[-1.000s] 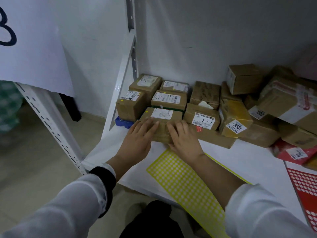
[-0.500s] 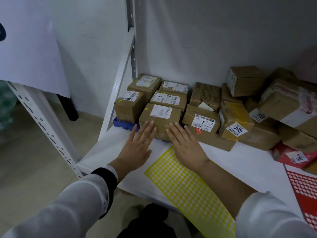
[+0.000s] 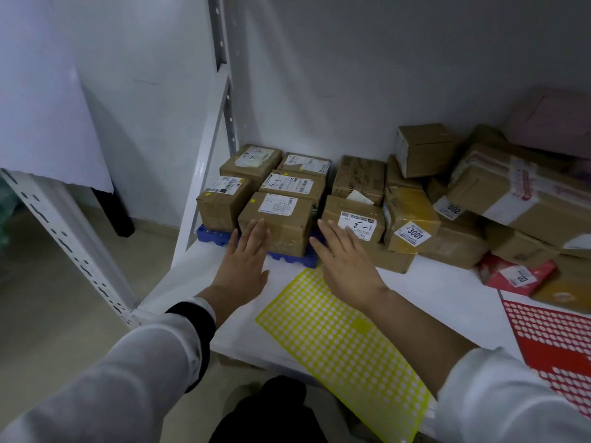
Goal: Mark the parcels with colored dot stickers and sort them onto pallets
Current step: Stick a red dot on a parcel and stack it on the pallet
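Observation:
A brown cardboard parcel (image 3: 287,225) with a white label and a small yellow dot stands at the front of a blue pallet (image 3: 211,236), among several other labelled parcels. My left hand (image 3: 246,263) hovers just before its front face, fingers straight and holding nothing. My right hand (image 3: 343,260) is spread flat to the right of the parcel, near a parcel marked "1-3" (image 3: 355,220), also holding nothing. A yellow dot sticker sheet (image 3: 345,350) lies on the white shelf below my right forearm. A red dot sticker sheet (image 3: 556,334) lies at the right edge.
A loose heap of brown parcels (image 3: 486,190) and a red one (image 3: 511,273) fills the shelf's right back. The white shelf (image 3: 447,295) has a perforated upright (image 3: 224,100) behind the pallet and a slanted post (image 3: 64,238) at left. Floor lies below left.
Both hands have let go of the front parcel and drawn back toward me; the parcel now sits on the blue pallet. The view has shifted slightly.

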